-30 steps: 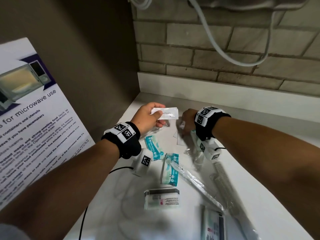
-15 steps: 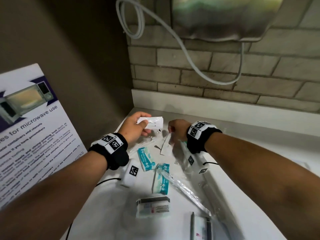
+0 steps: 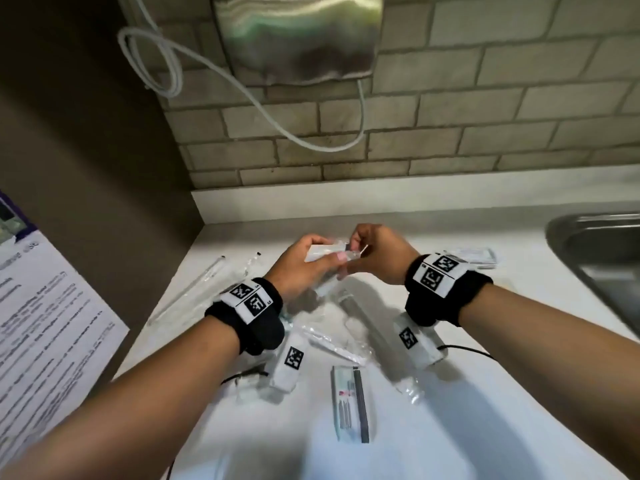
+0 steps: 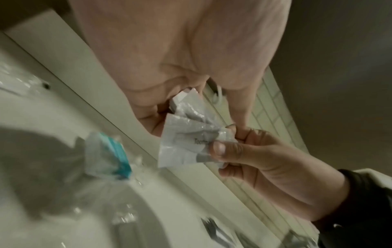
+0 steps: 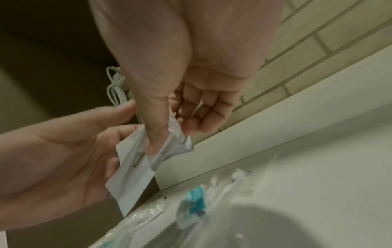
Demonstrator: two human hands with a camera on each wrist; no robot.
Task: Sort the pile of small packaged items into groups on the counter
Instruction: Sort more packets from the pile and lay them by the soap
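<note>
Here, centre frame, my left hand (image 3: pixel 304 268) and right hand (image 3: pixel 377 252) both pinch white packets (image 4: pixel 186 142), long axis running left-right, above the tabletop (image 3: pixel 485 427).

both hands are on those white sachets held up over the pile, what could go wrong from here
1. The left hand and right hand both pinch the white sachets in mid-air; one could slip out and drop back into the unsorted pile.
2. A pull from both sides might tear the thin wrapper.
3. The sink sits close on the right; a dropped sachet could slide in.
</note>
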